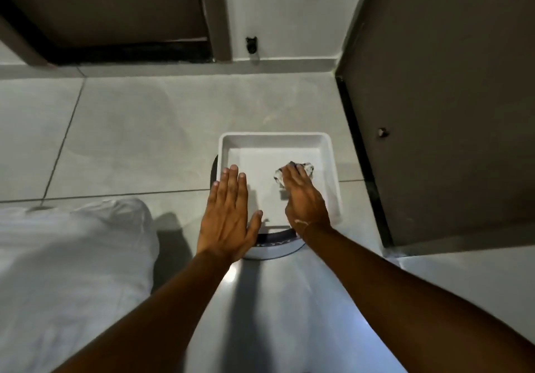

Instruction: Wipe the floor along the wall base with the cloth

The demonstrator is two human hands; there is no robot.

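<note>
Cloth (293, 174) lies crumpled in the right half of a white square tray (276, 138), no clear long axis showing. Bare tiled floor (139, 135) spreads left toward the wall base (289, 62); a dark door (440, 83) closes the right. Right hand (304, 201) reaches onto the cloth, fingers covering it; whether they grip it is unclear. Left hand (228, 216) hovers flat, fingers spread, over the tray's left edge.

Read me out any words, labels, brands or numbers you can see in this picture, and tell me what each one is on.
Dark band on the round container under the white square tray: pale lettering, too blurred and partly hidden by the tray and the left hand to read.
Cloth under the right hand: no text visible.
Walls, doors, floor tiles: no text.
</note>
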